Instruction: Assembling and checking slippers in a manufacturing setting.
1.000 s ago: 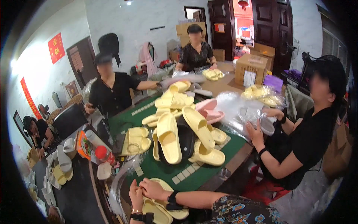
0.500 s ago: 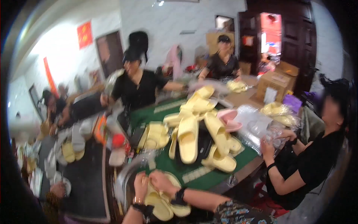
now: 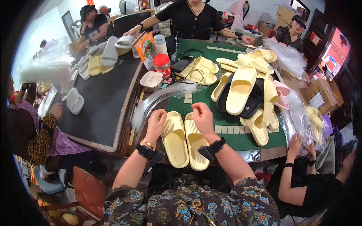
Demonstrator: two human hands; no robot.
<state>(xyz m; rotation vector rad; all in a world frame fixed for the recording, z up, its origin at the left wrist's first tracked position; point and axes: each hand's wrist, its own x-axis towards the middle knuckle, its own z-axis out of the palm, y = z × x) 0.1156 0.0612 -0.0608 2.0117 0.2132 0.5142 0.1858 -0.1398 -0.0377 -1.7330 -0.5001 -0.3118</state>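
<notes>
The person's left hand [image 3: 156, 122] rested with curled fingers on the toe end of a pale yellow foam slide sandal [image 3: 175, 140], and the right hand [image 3: 202, 117] gripped the toe end of its matching pale yellow sandal [image 3: 195, 143]; both lay side by side, touching, at the near edge of the green felt table [image 3: 226, 128]. At one o'clock sat a heap of yellow slippers [image 3: 245, 90], at eleven o'clock a sheaf of clear plastic bags [image 3: 158, 98]

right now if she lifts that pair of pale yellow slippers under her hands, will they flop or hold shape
The pale yellow slippers look like thick moulded foam, so probably light and shape-holding, bending only slightly. Their ribbed footbeds likely give both hands, left hand and right hand, decent grip. Lying flat, they shouldn't roll.
</notes>
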